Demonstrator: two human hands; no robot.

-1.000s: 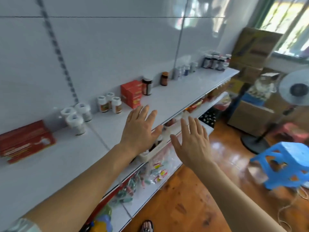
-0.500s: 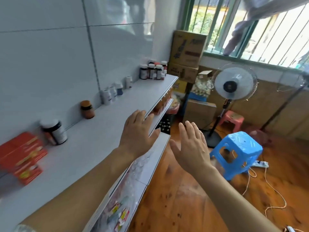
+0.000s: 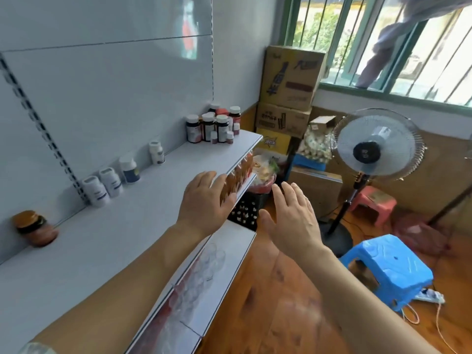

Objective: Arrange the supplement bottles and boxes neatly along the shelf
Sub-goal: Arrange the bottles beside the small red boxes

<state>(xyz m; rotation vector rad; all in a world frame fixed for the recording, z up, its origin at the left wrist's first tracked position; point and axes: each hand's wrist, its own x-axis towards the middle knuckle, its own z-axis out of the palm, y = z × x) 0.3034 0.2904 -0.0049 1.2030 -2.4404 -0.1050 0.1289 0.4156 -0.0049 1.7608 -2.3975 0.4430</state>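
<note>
1. Fingers: left hand (image 3: 207,203) flat and loosely spread, holding nothing, hovering over the front edge of the shelf (image 3: 127,226). Right hand (image 3: 293,221) the same, fingers straight and slightly fanned, out past the shelf edge over the floor. Neither touches a bottle
2. Change over the last second: my view has swung right along the shelf. The red boxes that sat at 9 o'clock are out of frame; the far end is now ahead. Hands kept the same pose relative to me, so nothing has been picked up or shifted
3. Task items now, clock from the left hand: amber jar (image 3: 34,228) at 9, alone by the back wall. Three white bottles (image 3: 109,183) in a loose row at 10, touching or nearly so. Single white bottle (image 3: 156,152) at 11, apart from that row. Dark bottle cluster (image 3: 213,127) at 12, bunched at the shelf's far end
4. Read: I'd call this a survey pass, not a placement. Spacing is uneven, with wide bare gaps between groups and no boxes in this stretch
5. Next, my guess: reach to 12 for the cluster or 11 for the loner. The cluster is tight, so knock-over risk if I go in with an open palm
6. Beyond: fan (image 3: 378,152) at 2, blue stool (image 3: 388,267) at 4, both well clear of the shelf
</note>
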